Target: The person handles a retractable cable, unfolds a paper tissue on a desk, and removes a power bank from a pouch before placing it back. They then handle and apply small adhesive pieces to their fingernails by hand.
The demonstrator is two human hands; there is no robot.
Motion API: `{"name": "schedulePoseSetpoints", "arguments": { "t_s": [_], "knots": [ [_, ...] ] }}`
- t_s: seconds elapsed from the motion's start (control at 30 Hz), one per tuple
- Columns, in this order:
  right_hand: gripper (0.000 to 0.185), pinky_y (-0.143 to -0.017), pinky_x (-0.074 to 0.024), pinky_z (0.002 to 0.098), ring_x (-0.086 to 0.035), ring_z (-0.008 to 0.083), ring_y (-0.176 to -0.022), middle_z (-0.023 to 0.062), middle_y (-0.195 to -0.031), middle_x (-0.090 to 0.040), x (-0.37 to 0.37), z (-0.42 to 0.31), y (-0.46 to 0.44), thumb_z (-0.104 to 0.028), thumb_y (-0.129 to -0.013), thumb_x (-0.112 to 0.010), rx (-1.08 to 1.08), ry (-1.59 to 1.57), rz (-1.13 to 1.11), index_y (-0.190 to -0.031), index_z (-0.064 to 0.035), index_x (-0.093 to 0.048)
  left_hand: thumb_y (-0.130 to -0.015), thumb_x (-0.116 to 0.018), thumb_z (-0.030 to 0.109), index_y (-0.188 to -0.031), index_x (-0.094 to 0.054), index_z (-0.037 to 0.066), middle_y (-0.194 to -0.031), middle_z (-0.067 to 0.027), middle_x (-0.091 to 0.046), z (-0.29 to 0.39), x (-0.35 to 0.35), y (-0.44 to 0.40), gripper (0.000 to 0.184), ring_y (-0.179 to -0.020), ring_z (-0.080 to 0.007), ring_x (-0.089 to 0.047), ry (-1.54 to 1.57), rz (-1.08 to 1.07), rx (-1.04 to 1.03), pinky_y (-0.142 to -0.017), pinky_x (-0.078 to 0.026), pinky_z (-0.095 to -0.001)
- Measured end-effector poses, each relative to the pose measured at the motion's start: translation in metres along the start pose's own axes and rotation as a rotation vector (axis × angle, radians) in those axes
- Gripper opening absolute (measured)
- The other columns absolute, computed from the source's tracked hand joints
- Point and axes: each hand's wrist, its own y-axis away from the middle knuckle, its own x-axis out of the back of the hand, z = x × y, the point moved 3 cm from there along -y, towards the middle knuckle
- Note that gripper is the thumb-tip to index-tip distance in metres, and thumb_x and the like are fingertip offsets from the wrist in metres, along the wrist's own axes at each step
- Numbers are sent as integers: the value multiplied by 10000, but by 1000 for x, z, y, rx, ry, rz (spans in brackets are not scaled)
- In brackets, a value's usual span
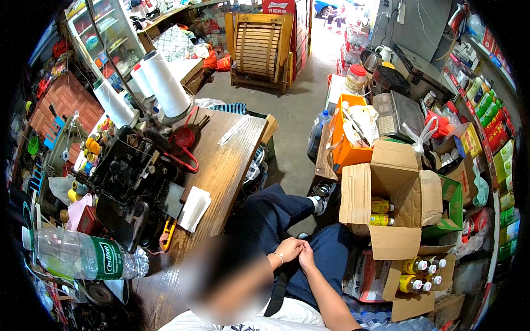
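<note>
My left hand [287, 251], with a light bracelet at its wrist, meets my right hand [306, 257] over my lap in dark trousers [328, 245]. Both have their fingers closed and pressed together; whether anything is between them is hidden. To their left, a folded white paper [195, 209] lies on the wooden table [226, 165], beside a black sewing machine [130, 179]. An orange-yellow cutter [167, 231] is at the machine's near edge. An open cardboard box [386, 243] with yellow bottles stands to the right of my hands.
A large plastic bottle [83, 255] lies at the left, below white thread cones [165, 83]. At the right are an orange bin [345, 157] and a smaller box of yellow bottles [395, 289]. Farther off stands a folded wooden chair [259, 49]. A blurred patch covers the lower middle.
</note>
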Motion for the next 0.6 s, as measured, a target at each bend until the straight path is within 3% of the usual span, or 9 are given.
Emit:
{"name": "schedulePoseSetpoints", "arguments": {
  "t_s": [0.2, 0.43, 0.6],
  "knots": [
    [197, -796, -403, 242, -519, 132, -885, 61, -944, -563, 1, 6, -1, 20, -833, -366, -40, 22, -21, -970, -19, -501, -759, -495, 161, -793, -607, 51, -768, -174, -594, -8, -8, 1, 160, -754, -335, -565, -57, -126, 75, -672, -437, -422],
    [173, -778, -407, 241, -510, 121, -847, 49, -911, -561, 0, 9, -1, 4, -839, -369, 59, 121, 5, -939, -24, -508, -762, -499, 186, -810, -597, 48, -781, -177, -596, -10, -10, 0, 176, -745, -340, -568, -115, -86, 34, -677, -438, -426],
    [181, -764, -410, 240, -506, 114, -818, 36, -869, -565, 5, 23, -7, -20, -849, -355, 73, 68, 8, -902, -27, -527, -775, -486, 206, -809, -594, 58, -797, -172, -600, -11, -10, 0, 186, -762, -343, -570, -87, -154, 118, -670, -441, -426]
  ]
}}
